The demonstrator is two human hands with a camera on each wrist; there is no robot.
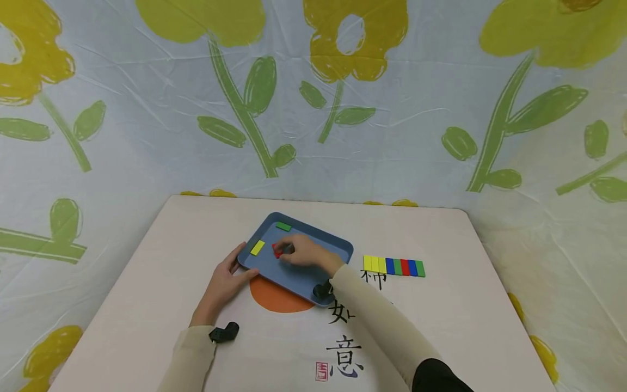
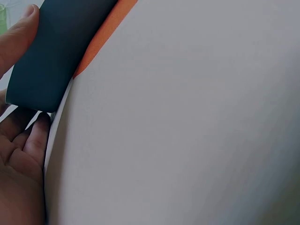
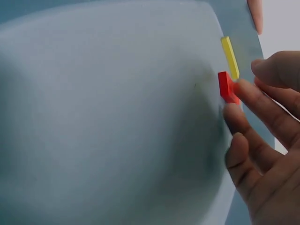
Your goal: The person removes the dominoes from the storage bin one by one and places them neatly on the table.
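Observation:
My left hand point(image 1: 227, 283) grips the near left corner of a blue tray point(image 1: 294, 283), its thumb over the rim and fingers underneath. In the left wrist view the tray's dark outer wall point(image 2: 56, 51) stands between thumb and fingers. Over the tray, my right hand point(image 1: 303, 250) has its fingertips at a red tile point(image 1: 276, 251). The right wrist view shows the index fingertip against that red tile point(image 3: 224, 86), with the thumb apart from it. A yellow tile point(image 1: 257, 247) lies to the left, and a green tile point(image 1: 283, 226) lies near the far rim.
Right of the tray, a row of several yellow, blue, green and red tiles point(image 1: 394, 266) lies side by side. The white table mat point(image 1: 274, 348) bears black characters point(image 1: 345, 356) and an orange disc point(image 1: 279, 296), partly under the tray. A flowered cloth point(image 1: 392, 120) hangs behind.

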